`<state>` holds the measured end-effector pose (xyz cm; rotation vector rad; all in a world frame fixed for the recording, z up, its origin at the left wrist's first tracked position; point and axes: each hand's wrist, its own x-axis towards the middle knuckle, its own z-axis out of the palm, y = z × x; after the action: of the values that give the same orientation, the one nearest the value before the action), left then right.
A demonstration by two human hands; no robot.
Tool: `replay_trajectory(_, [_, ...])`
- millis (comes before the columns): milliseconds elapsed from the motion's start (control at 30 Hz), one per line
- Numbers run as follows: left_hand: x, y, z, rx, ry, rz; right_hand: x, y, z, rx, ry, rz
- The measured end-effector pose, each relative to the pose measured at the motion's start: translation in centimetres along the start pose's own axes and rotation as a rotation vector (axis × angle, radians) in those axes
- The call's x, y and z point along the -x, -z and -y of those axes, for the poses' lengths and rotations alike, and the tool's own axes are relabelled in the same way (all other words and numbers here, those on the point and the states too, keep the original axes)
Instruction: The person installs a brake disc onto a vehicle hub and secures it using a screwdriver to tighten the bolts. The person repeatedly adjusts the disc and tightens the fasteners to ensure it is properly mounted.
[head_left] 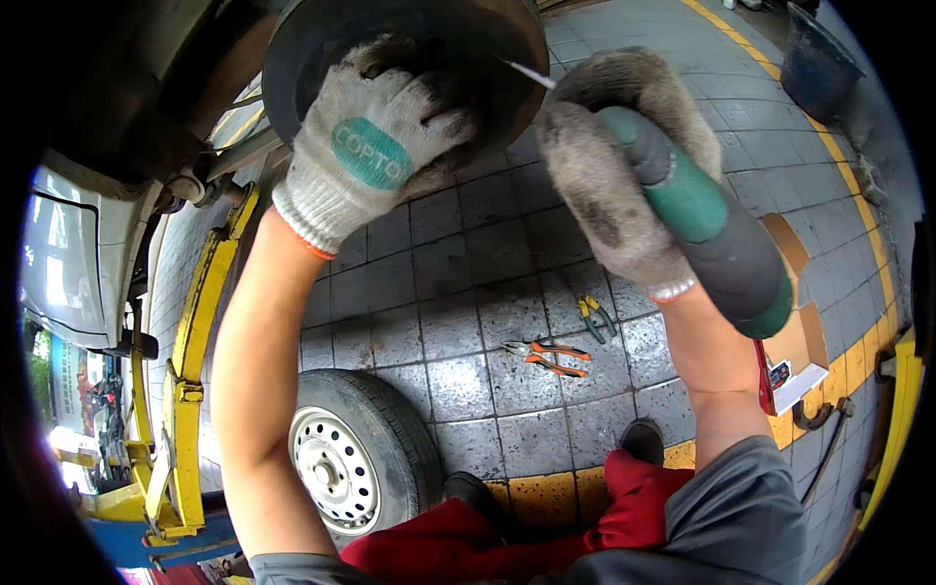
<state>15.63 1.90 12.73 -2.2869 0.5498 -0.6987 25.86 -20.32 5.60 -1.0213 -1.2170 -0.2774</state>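
My left hand [375,136], in a dirty white knit glove with a green patch, reaches into the dark round brake drum [292,73] under the vehicle. Its fingers curl into the shadow there, and what they grip is hidden. My right hand [624,166], in a soiled glove, is closed around the thick green and grey handle of a screwdriver [692,200]. The thin, bright shaft points left toward the drum; its tip is hard to make out against the dark metal.
Orange-handled pliers [546,356] and green-and-yellow cutters [595,317] lie on the grey tiles. A wheel with a white rim [331,468] rests near my left arm. Yellow lift arms [200,361] stand at left. At right are an open cardboard box [795,346] and a dark bucket [819,68].
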Motion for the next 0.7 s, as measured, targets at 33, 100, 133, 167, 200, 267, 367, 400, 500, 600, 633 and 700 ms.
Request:
replay_trajectory(33, [0.1, -0.3, -0.3, -0.032, 0.029, -0.002, 0.1, -0.4, -0.2, -0.095, -0.048, 0.006])
replay_trajectory(100, [0.2, -0.9, -0.7, 0.026, 0.085, -0.116, 0.0, -1.0, -0.5, -0.140, -0.081, 0.033])
replay_trajectory(133, [0.3, -1.1, -0.9, 0.047, 0.111, -0.146, -0.1, -1.2, -0.5, -0.092, -0.068, 0.055])
replay_trajectory(167, [0.4, -1.3, -1.0, 0.038, 0.131, -0.154, -0.2, -1.3, -0.6, -0.043, -0.053, 0.077])
replay_trajectory(200, [0.4, -1.5, -1.1, 0.064, 0.144, -0.184, -0.3, -1.4, -0.5, 0.007, -0.047, 0.098])
replay_trajectory(267, [0.4, -1.7, -1.2, 0.048, 0.157, -0.198, -0.5, -1.7, -0.2, 0.107, -0.027, 0.134])
replay_trajectory(367, [0.1, -1.7, -1.5, 0.019, 0.176, -0.198, -0.6, -2.4, 0.4, 0.123, -0.013, 0.111])
replay_trajectory(400, [0.0, -1.8, -1.7, 0.054, 0.208, -0.236, -0.5, -2.6, 0.7, 0.156, -0.020, 0.106])
replay_trajectory(500, [-0.2, -2.3, -2.4, 0.090, 0.283, -0.327, -0.7, -2.7, 0.9, 0.210, -0.001, 0.112])
replay_trajectory(600, [-0.2, -2.5, -2.9, 0.123, 0.354, -0.335, -0.8, -2.8, 0.9, 0.414, 0.209, 0.133])
replay_trajectory(633, [-0.1, -2.5, -3.0, 0.136, 0.358, -0.366, -0.8, -2.7, 0.8, 0.447, 0.205, 0.147])
replay_trajectory(700, [0.0, -2.5, -2.9, 0.124, 0.352, -0.382, -0.8, -2.7, 0.6, 0.285, 0.071, 0.152])
